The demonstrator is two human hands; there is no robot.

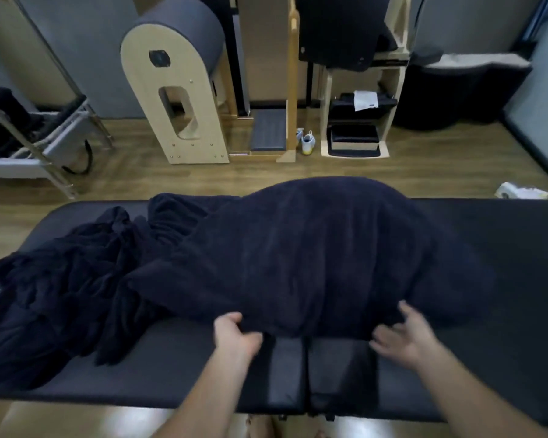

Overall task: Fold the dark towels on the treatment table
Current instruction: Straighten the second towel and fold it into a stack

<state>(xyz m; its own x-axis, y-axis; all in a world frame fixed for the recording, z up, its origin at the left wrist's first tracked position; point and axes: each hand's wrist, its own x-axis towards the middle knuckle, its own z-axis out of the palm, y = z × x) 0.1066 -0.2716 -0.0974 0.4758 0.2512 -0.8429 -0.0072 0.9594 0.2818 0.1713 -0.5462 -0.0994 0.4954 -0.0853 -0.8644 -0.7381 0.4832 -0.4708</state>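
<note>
Both hands were at the near edge of the dark towel (pixel 301 257) that lay spread across the treatment table (pixel 503 358). The left hand (pixel 234 336) was closed on that edge, the cloth pinched between thumb and fingers. The right hand (pixel 405 339) was spread, its fingers apart, touching the edge or just beside it; I could not tell if it held any cloth. The picture was blurred around both hands.

It seemed to me that the folding of this towel was only starting: it lay nearly flat, its far edge hanging a little over the far side of the table. The next move, I judged, called for the right hand to catch the edge too, so that both hands could carry it evenly to the far edge.

A second heap of dark towels (pixel 54 298) lay crumpled on the left part of the table, touching the first one, not yet folded.

Behind the table was a wooden floor (pixel 171 178) and, near the wall, a rounded wooden barrel (pixel 174 80), a wooden shelf (pixel 358 115) and a pair of light shoes (pixel 306 142).
</note>
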